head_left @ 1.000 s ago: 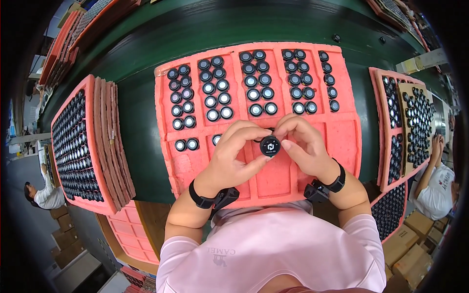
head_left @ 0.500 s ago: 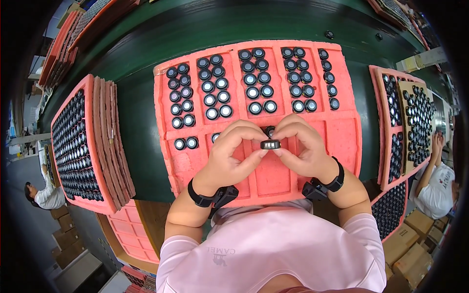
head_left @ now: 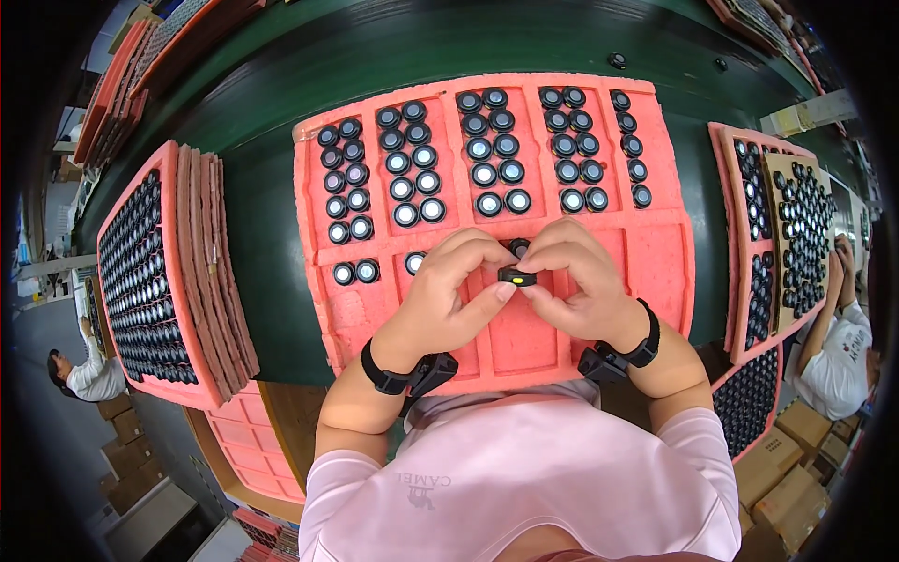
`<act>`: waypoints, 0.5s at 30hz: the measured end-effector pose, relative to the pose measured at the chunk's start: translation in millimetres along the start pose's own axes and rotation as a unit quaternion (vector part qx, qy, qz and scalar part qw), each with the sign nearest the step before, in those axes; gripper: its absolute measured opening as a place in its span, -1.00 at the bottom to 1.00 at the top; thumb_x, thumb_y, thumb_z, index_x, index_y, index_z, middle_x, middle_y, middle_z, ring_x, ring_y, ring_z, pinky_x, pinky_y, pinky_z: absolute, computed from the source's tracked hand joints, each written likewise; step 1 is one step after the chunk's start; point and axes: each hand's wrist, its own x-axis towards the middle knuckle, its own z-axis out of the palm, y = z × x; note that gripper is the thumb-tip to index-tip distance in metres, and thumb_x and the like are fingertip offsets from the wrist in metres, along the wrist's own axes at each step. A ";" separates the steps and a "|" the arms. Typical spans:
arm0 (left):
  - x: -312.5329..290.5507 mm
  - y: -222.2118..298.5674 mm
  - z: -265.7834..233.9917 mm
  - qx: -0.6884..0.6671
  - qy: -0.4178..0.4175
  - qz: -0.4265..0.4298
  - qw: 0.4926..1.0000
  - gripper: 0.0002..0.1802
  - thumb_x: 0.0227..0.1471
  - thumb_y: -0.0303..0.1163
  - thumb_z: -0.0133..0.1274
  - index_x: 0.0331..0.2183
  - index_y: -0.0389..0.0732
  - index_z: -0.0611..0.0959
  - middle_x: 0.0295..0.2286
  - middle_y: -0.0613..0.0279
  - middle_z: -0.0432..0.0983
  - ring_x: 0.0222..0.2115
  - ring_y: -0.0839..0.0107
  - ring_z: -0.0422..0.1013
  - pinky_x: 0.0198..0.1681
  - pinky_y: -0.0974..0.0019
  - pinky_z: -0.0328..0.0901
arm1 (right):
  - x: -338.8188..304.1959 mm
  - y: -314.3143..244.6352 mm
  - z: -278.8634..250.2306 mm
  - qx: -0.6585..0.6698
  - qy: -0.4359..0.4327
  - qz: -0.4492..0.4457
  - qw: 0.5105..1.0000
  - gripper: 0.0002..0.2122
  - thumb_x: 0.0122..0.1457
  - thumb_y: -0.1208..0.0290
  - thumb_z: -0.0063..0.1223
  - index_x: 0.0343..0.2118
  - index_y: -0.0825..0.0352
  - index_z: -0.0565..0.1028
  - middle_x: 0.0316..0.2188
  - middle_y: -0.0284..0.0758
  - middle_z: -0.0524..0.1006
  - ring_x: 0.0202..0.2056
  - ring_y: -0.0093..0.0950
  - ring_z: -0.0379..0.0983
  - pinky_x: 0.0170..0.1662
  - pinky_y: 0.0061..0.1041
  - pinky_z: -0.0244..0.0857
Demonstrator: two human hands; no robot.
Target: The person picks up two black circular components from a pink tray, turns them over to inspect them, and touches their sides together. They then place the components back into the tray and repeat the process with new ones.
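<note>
Between the fingertips of both hands is a small black disc-shaped part (head_left: 517, 278), held edge-on with a yellow mark on its side. My left hand (head_left: 449, 298) pinches its left end, and my right hand (head_left: 582, 288) grips the right end. Beneath them lies a pink foam tray (head_left: 660, 267) with rows of round black parts (head_left: 404, 189), many with pale or shiny centres. Just beyond my fingertips another black part (head_left: 518, 246) shows, partly hidden by them. My hands cover some of the tray's middle row.
Stacked pink trays of black parts (head_left: 192, 281) stand at left, others (head_left: 730, 234) at right. Two loose black parts (head_left: 617, 61) lie on the green bench (head_left: 375, 56) beyond the tray. One co-worker (head_left: 829, 361) sits at far right, another (head_left: 89, 375) at far left.
The held part has turned in my fingers: a yellow mark now faces up where a silvery band showed before. Loose parts on the green surface have shifted slightly left.
</note>
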 end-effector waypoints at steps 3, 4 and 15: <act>-1.8 -5.3 0.3 0.019 -0.011 -0.014 1.000 -0.84 -0.05 -0.49 0.15 -0.36 -0.33 0.57 -0.42 0.10 0.49 -0.38 0.24 0.42 -0.27 0.27 0.32 | 0.4 -0.7 2.7 -0.017 -0.001 -0.007 1.000 -0.67 -0.14 0.68 0.21 -0.24 0.30 0.48 -0.31 -0.28 0.49 -0.31 -0.33 0.42 -0.24 -0.40 0.31; -2.2 -5.7 0.7 0.019 -0.011 -0.014 1.000 -0.84 -0.05 -0.49 0.15 -0.36 -0.33 0.57 -0.42 0.10 0.49 -0.38 0.24 0.42 -0.27 0.27 0.32 | 0.6 -0.9 3.3 -0.026 -0.001 -0.010 1.000 -0.66 -0.16 0.69 0.22 -0.25 0.29 0.49 -0.32 -0.28 0.49 -0.33 -0.33 0.42 -0.26 -0.41 0.31; 2.6 -2.6 1.2 -0.022 0.007 -0.065 0.998 -0.80 0.03 -0.44 0.13 -0.27 -0.32 0.60 -0.41 0.19 0.49 -0.38 0.39 0.41 -0.29 0.38 0.30 | 9.5 -6.0 -5.6 -0.074 -0.014 0.016 0.997 -0.68 -0.15 0.71 0.22 -0.26 0.34 0.49 -0.34 -0.26 0.48 -0.33 -0.33 0.45 -0.29 -0.40 0.35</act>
